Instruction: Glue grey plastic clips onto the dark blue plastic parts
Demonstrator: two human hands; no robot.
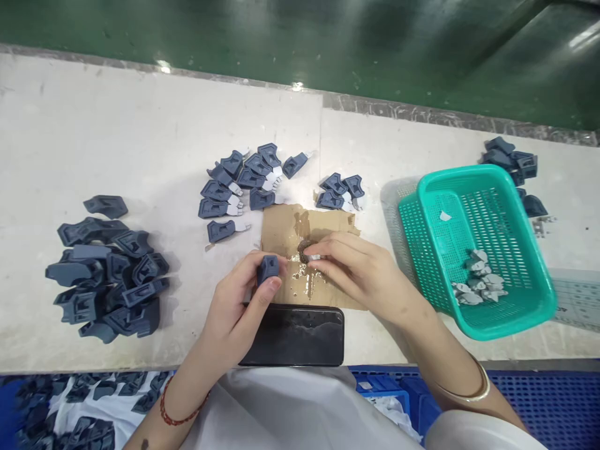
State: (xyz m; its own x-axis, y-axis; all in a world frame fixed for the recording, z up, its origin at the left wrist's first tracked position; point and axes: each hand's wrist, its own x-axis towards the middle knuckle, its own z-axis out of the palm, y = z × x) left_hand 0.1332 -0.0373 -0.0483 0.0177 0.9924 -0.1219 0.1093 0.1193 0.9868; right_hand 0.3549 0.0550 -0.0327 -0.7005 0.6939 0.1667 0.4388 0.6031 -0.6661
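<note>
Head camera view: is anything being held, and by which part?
The left hand holds a blue-grey molded part around its sides, one face left showing. The right hand pinches a small pale piece; its fingers hide exactly where.

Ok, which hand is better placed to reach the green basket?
Probably the right hand: it is nearer the basket, though it grips a pale piece; the left hand holds a dark block.

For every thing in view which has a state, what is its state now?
Left hand: closed on a dark block
Right hand: pinching a small light piece
Cardboard: lying flat, wet-looking in the middle
Phone: flat, screen dark
Green basket: upright, partly filled with small pieces
Left pile: loosely heaped
</note>
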